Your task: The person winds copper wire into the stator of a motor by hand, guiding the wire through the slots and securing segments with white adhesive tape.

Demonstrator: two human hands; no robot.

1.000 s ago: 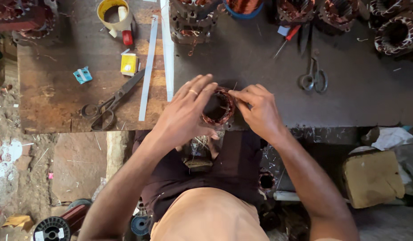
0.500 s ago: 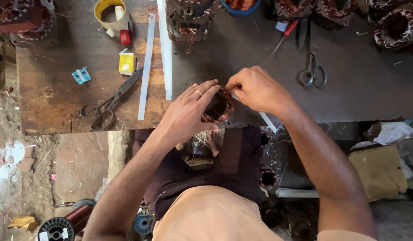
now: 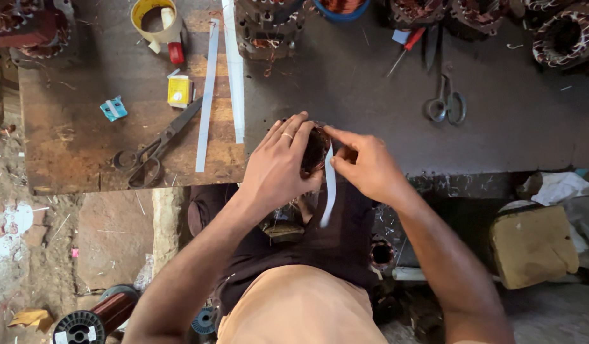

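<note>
Right hand pinches a thin white paper strip against the copper-wound stator, which the left hand wraps its fingers around at the workbench's near edge; steel scissors lie beyond

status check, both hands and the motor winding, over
Left hand cups copper winding. Right hand pinches white strip against it. Nothing in the way.

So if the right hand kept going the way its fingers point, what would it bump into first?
The right hand points left, pinching a white paper strip. Going straight on, it would probably first meet the copper-wound motor stator held by the left hand. They look almost touching, though depth is unclear.
</note>
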